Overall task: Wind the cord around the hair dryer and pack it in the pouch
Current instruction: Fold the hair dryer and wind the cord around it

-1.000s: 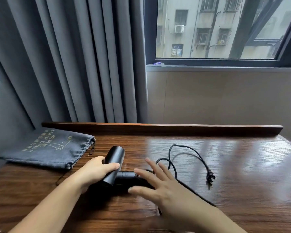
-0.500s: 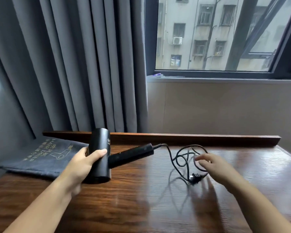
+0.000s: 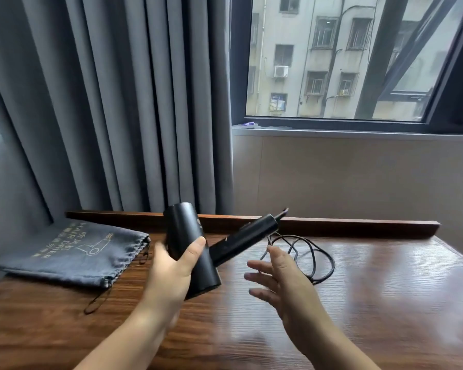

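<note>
The left hand (image 3: 171,271) grips the barrel of the black hair dryer (image 3: 190,247), lifted clear of the table (image 3: 385,303), with the handle pointing up and away to the right. The cord (image 3: 305,249) leaves the end of that handle and drops into a loose tangle on the table just right of the dryer; none of it is wound yet. The right hand (image 3: 281,279) hovers beside the dryer's handle with fingers spread and relaxed, holding nothing as far as the blur lets me judge, though its thumb sits close to a strand. The grey pouch (image 3: 72,252) lies flat on the table left of the dryer, its drawstring mouth facing the dryer.

To wind well, the right hand should probably take the cord near where it exits the handle, not out at the tangle, and lay even turns around the handle while the left hand keeps the dryer steady. Light tension matters: slack loops would likely slip off before the dryer reaches the pouch.
</note>
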`<control>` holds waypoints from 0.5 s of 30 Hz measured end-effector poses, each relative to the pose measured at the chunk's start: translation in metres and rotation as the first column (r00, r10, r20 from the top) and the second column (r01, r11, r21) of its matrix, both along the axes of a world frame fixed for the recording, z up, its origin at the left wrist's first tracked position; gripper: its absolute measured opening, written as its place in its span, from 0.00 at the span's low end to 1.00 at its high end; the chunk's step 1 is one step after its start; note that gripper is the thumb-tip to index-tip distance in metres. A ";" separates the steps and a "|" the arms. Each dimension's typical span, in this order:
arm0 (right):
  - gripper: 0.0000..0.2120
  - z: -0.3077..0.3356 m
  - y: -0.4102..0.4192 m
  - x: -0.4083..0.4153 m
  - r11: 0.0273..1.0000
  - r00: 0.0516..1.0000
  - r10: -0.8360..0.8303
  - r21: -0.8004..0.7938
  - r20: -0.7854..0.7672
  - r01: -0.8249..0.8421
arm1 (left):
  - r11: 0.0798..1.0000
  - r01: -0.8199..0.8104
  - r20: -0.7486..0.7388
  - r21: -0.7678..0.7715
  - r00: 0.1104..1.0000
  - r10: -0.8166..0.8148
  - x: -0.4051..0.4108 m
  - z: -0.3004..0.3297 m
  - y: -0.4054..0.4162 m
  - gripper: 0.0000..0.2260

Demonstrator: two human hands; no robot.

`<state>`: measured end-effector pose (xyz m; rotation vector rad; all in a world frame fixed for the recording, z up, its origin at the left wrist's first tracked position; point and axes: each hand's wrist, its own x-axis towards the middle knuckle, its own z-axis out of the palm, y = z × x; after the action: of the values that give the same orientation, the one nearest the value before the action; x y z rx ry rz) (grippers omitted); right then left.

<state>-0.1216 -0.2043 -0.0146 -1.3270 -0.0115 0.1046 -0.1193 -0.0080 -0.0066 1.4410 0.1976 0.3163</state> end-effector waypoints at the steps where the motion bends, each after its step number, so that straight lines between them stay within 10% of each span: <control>1: 0.18 -0.001 0.005 0.001 0.998 1.000 -0.021 0.066 -0.010 0.021 | 0.999 0.003 0.005 0.037 1.000 -0.003 -0.003 -0.001 -0.006 0.33; 10: 0.25 -0.010 0.011 0.002 0.950 0.954 -0.291 0.139 0.064 0.280 | 0.935 0.086 0.098 0.344 0.987 -0.127 -0.025 0.001 -0.023 0.25; 15: 0.20 -0.013 0.000 0.002 0.956 0.929 -0.182 -0.164 0.324 0.244 | 0.858 0.273 0.049 0.436 0.944 -0.325 -0.028 0.001 -0.017 0.24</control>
<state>-0.1196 -0.2045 -0.0278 -1.5280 -0.1217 -0.2947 -0.1469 -0.0250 -0.0058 1.8497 -0.2120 0.1937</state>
